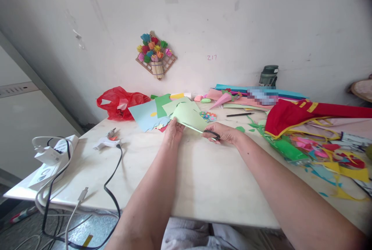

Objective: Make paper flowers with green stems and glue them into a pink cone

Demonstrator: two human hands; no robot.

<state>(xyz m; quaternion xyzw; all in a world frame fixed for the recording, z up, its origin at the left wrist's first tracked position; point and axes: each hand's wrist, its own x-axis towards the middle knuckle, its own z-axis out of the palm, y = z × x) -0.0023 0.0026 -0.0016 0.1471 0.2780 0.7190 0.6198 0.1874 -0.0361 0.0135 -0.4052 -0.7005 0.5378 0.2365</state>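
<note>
My left hand (pixel 174 130) grips the near left edge of a pale green sheet of paper (pixel 189 116), fingers beneath it. The sheet is raised and bent, slightly above the table. At its right corner my right hand (pixel 223 131) is closed around black-handled scissors (pixel 215 135). The blades lie along the paper's near edge, mostly hidden. Behind the sheet lie a light blue sheet (pixel 145 113) and a darker green sheet (pixel 162 105). Small paper flowers (pixel 208 116) sit just right of it.
A red plastic bag (pixel 122 103) stands at the back left. A hot glue gun (pixel 108 141) with a black cord lies left, near a power strip (pixel 62 155). A black pen (pixel 240 114), red cloth (pixel 314 112) and paper scraps (pixel 337 165) occupy the right.
</note>
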